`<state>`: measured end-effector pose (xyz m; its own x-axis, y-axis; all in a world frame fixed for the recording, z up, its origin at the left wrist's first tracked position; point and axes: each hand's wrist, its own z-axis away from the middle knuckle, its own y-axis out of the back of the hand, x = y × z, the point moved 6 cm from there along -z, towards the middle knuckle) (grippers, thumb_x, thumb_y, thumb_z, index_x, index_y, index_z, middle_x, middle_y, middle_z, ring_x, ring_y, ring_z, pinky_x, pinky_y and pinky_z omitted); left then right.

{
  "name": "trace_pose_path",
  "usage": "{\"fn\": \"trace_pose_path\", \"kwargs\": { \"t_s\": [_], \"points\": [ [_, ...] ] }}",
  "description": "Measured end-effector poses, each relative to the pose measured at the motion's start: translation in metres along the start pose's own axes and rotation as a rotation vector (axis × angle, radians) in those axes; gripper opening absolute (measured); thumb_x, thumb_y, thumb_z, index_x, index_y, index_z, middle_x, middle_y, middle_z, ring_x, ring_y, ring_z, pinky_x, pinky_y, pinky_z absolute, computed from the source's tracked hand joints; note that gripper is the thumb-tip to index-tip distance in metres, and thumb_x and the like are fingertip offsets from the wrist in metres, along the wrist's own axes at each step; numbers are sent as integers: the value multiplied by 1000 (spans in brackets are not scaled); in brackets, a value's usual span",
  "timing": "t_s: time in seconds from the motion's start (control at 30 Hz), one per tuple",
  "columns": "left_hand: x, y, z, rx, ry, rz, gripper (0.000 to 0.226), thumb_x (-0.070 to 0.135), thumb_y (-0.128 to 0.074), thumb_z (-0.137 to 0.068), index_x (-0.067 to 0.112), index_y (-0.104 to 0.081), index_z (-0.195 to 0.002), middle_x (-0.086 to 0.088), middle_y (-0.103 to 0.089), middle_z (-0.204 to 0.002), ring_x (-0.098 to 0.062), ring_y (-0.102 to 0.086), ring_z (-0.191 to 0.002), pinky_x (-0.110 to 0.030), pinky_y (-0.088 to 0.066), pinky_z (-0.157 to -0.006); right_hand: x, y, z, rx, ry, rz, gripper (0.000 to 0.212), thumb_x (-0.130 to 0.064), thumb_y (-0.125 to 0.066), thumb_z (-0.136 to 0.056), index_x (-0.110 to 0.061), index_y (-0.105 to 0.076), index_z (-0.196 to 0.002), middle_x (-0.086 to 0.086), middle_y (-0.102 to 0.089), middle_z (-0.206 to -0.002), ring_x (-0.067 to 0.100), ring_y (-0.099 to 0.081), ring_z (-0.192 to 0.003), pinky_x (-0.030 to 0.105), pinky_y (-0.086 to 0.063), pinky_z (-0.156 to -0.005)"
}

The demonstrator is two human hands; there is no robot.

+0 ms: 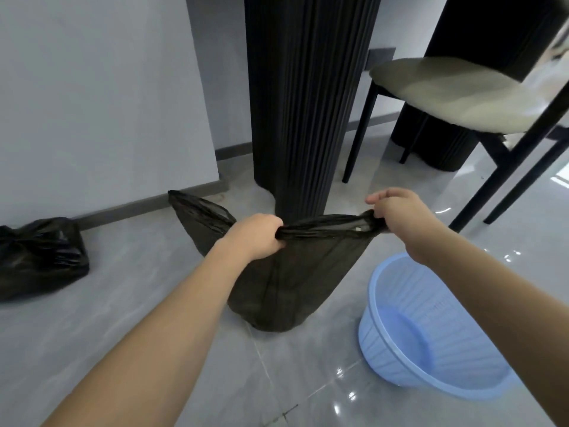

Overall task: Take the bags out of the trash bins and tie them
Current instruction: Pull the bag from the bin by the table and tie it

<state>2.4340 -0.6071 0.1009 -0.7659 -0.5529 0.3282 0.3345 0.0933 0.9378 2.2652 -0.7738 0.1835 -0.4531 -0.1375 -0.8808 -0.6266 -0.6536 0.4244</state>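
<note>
Single head-worn wide-angle view, facing forward and down, close over outstretched arms, tiled floor (123, 303) below

Looks like a home dining area: glossy grey floor tiles (154, 303), a padded chair (446, 94) upper right, and a black fluted table pedestal (301, 103) at top center.

Black bag (277, 282), pale blue ribbed bin (425, 328), grey marbled floor (138, 303).

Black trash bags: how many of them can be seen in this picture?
2. One black bag stands on the floor at the centre, gripped by the left hand and right hand. The other bag lies at the left by the wall. Others may be out of view.
</note>
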Motion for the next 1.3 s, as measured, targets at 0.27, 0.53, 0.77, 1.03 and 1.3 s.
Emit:
{"fn": "trace_pose_path", "kwargs": {
  "t_s": [0.27,0.53,0.77,1.03,1.3],
  "points": [
    [8,-13,16,-61,-40,124,16,40,-65,-83,41,-61,-67,11,-60,-61,-2,-56,-55,-23,-34,-47,-15,-71,32,-169,638,1212,112,-39,-58,-66,-15,10,-152,5,-13,-160,23,5,-149,50,8,-117],
    [-9,-33,30,-193,173,76,39,60,-68,-72,23,-60,-80,3,-63,-77,-16,-60,-70,-31,-43,-57,18,-112,11,-242,535,1456,27,-11,-47,-90,-11,-53,-116,10,-64,-110,31,-60,-101,39,-44,-82],
    [-41,-49,58,-658,536,-292,78,74,-64,-67,27,-56,-128,1,-59,-122,-27,-60,-108,-34,-47,-85,55,-118,18,-386,249,1310,28,-32,-34,-94,-14,-55,-87,9,-64,-107,27,-54,-83,35,-40,-70],
    [-58,-115,114,-949,606,-483,49,43,-67,-82,26,-53,-126,3,-57,-95,-25,-59,-105,-34,-45,-86,130,-150,72,-949,-375,1039,52,-66,-48,-83,-18,-48,-103,5,-64,-60,18,-62,-65,31,-46,-80],
    [-78,-153,152,-661,652,-428,36,24,-57,-84,22,-61,-120,-1,-60,-121,-23,-55,-113,-30,-41,-90,176,-145,108,-1127,-687,414,44,-52,-55,-91,-13,-73,-98,-5,-27,-43,12,-30,-43,21,-25,-43]
  ]
}}
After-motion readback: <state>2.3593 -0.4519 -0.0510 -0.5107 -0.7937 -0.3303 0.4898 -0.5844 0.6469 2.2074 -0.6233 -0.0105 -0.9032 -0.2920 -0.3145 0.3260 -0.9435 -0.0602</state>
